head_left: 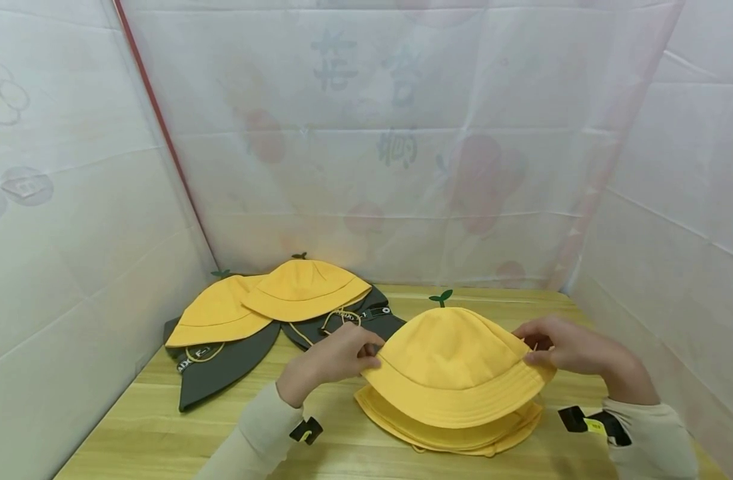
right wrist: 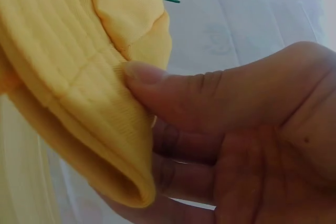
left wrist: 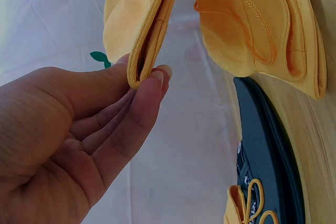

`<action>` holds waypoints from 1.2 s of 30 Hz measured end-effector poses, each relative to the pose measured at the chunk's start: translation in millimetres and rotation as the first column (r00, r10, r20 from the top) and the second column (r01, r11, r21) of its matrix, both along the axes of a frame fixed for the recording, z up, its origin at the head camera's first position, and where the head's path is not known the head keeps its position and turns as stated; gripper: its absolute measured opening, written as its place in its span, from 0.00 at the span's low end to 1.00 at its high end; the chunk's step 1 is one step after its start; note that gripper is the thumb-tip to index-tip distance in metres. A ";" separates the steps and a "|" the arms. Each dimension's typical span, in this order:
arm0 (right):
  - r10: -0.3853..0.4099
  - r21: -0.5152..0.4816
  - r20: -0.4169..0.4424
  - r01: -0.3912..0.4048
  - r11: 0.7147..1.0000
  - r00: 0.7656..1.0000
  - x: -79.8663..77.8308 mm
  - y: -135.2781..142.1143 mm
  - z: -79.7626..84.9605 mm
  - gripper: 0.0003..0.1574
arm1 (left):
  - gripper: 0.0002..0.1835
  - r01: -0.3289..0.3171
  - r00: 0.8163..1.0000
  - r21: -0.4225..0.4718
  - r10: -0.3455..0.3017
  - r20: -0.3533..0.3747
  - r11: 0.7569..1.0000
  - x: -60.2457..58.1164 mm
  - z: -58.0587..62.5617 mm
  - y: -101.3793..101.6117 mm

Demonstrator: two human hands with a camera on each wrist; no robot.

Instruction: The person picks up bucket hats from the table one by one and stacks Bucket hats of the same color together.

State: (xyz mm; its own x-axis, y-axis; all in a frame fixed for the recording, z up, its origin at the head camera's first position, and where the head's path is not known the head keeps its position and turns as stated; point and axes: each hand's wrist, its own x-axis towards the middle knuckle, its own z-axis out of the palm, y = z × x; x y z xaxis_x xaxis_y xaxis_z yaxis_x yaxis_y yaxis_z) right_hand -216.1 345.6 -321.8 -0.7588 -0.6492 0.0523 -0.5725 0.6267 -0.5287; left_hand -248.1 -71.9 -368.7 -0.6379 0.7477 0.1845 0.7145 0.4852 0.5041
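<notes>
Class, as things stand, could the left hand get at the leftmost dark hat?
Probably not without letting go first: the left hand pinches the raised yellow hat by its brim. Otherwise, nothing visible blocks the way to the dark hat.

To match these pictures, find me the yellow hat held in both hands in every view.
Head: held hat, right of centre, lower half.
Left wrist: held hat, top, left of centre.
Right wrist: held hat, left side, reaching the top edge.
Shared landmark: green sprout at its crown.
</notes>
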 end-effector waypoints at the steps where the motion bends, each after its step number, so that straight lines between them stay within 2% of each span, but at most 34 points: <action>1: 0.016 0.002 -0.006 -0.016 1.000 1.000 -0.6 0.5 -1.1 0.13 | 0.03 0.007 1.000 0.002 -0.007 0.003 1.000 0.0 -0.1 0.4; 6: 0.076 -0.002 0.032 -0.076 0.997 0.997 -3.2 0.5 -5.1 0.10 | 0.02 0.020 1.000 0.005 -0.020 0.016 1.000 0.2 -0.7 0.7; 9: 0.071 -0.008 0.075 -0.071 0.997 0.995 -4.2 -0.2 -7.3 0.09 | 0.02 0.016 1.000 0.001 -0.016 0.026 1.000 0.4 -1.4 0.8; 12: 0.025 0.008 0.101 -0.026 1.000 0.995 -4.3 -1.0 -9.0 0.11 | 0.06 0.015 0.998 -0.003 -0.015 0.056 1.000 0.9 -2.3 1.2; 16: -0.049 0.042 0.139 0.044 0.998 0.989 -3.7 -1.9 -9.9 0.21 | 0.08 0.013 0.996 -0.010 -0.012 0.087 1.000 0.8 -3.9 1.9; 18: -0.063 0.045 0.166 0.056 0.997 0.984 -4.4 -2.2 -10.4 0.23 | 0.05 0.015 0.996 -0.012 -0.014 0.088 1.000 0.3 -4.8 2.0; 25: -0.045 0.036 0.268 0.036 0.999 0.962 -9.3 -7.8 -15.7 0.16 | 0.20 0.020 0.999 -0.059 -0.017 0.050 0.998 -3.5 -10.4 3.6; 28: -0.069 0.050 0.293 0.057 0.997 0.954 -10.0 -10.3 -18.7 0.15 | 0.17 0.010 0.999 -0.080 -0.008 0.031 0.997 -4.5 -13.0 4.1; 30: -0.085 0.055 0.309 0.071 0.996 0.947 -10.3 -11.6 -20.9 0.14 | 0.15 0.012 0.999 -0.080 -0.008 0.047 0.997 -4.7 -13.6 4.4; 36: -0.188 0.092 0.355 0.166 0.982 0.916 -10.6 -12.3 -26.7 0.19 | 0.20 0.017 0.997 -0.072 -0.012 0.079 0.997 -3.3 -16.1 6.2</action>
